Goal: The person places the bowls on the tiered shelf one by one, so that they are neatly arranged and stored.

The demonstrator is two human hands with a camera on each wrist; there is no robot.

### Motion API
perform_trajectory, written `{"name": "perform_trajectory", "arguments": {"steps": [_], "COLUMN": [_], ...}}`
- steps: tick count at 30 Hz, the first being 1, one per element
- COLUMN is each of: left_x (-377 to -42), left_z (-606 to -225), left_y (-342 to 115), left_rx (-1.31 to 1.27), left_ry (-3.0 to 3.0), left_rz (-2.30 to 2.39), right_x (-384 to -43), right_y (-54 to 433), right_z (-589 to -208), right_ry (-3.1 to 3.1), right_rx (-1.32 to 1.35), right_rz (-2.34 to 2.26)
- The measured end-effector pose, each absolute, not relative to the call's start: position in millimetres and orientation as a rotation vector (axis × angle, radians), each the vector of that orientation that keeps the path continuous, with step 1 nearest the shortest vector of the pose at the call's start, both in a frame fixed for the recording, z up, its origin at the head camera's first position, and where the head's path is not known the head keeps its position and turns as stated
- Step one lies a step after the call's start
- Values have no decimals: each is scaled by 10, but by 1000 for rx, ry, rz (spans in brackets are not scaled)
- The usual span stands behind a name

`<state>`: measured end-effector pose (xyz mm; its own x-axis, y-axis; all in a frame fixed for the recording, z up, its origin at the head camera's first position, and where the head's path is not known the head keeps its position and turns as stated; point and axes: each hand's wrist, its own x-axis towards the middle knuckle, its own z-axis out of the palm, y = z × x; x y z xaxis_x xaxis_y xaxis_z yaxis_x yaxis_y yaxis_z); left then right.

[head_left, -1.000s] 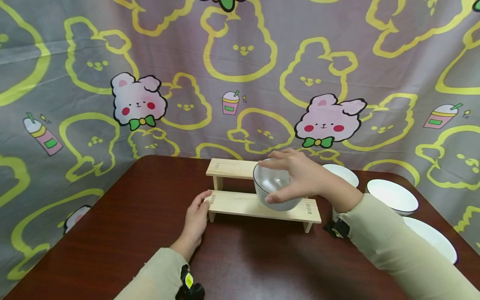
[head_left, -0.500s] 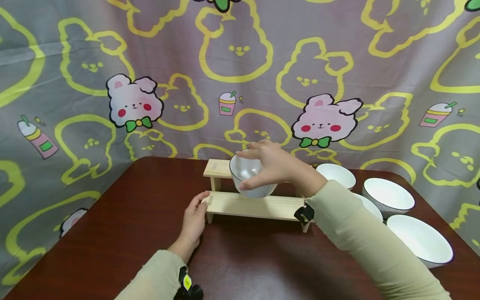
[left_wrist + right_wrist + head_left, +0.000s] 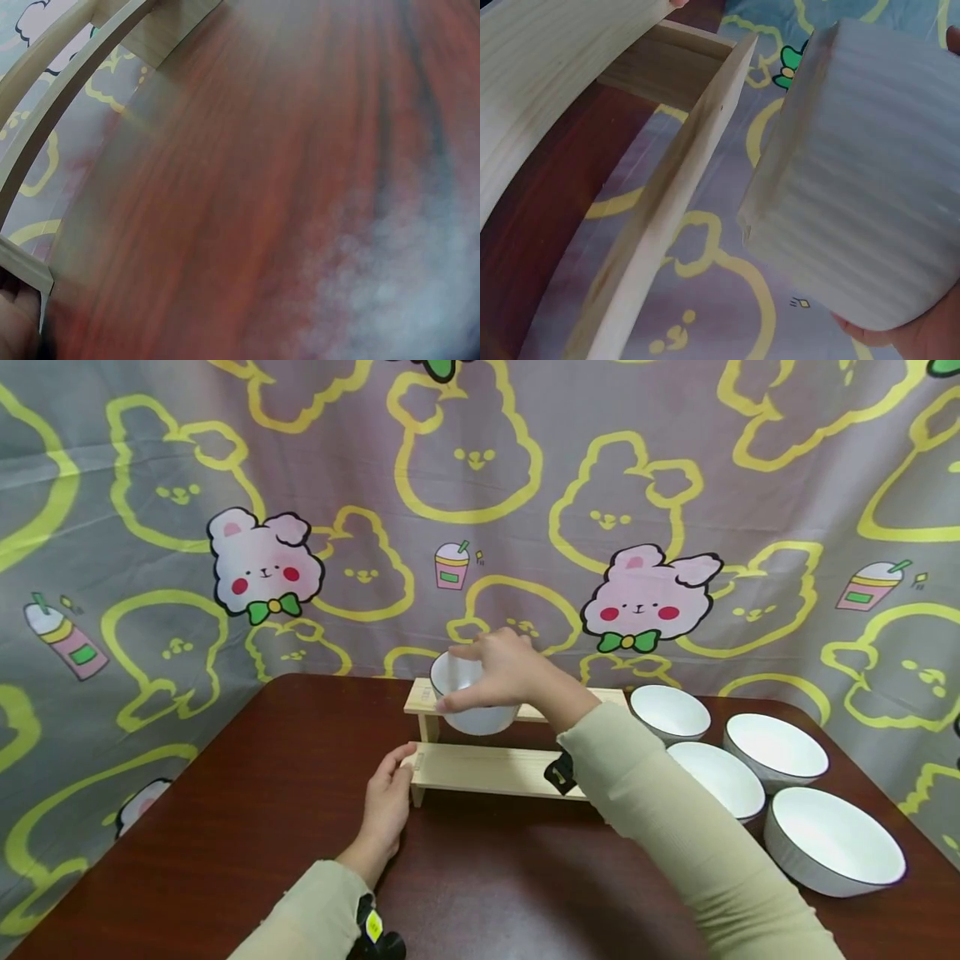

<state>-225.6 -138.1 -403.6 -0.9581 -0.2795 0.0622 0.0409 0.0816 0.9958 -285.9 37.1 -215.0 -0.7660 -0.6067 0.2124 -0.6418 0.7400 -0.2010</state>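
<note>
At centre, the right hand (image 3: 510, 668) curves its fingers round one ribbed bowl (image 3: 480, 721); the left hand (image 3: 386, 802) grips one two-tiered wooden rack (image 3: 480, 768). Four white bowls (image 3: 836, 843) stand at right.

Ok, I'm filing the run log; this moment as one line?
left hand: holds rack; right hand: grips bowl, apart from rack; four bowls: at right

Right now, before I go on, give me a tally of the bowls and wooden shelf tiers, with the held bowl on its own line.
Bowl held in the right hand: 1
White bowls on the table: 4
Wooden shelf tiers, upper and lower: 2
Total: 7
</note>
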Motion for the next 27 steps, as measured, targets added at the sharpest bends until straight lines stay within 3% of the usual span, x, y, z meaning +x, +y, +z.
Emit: {"name": "perform_trajectory", "arguments": {"steps": [16, 27], "left_x": [-2255, -2247], "left_z": [-4014, -4011], "left_y": [-1417, -1387], "left_rx": [168, 205], "left_ry": [-2110, -2119], "left_rz": [-1948, -1971], "right_x": [-3042, -3102], "right_y": [-40, -242], "right_z": [-2252, -2286], "right_ry": [-2896, -2891], "right_rx": [599, 467], "right_rz": [529, 546]}}
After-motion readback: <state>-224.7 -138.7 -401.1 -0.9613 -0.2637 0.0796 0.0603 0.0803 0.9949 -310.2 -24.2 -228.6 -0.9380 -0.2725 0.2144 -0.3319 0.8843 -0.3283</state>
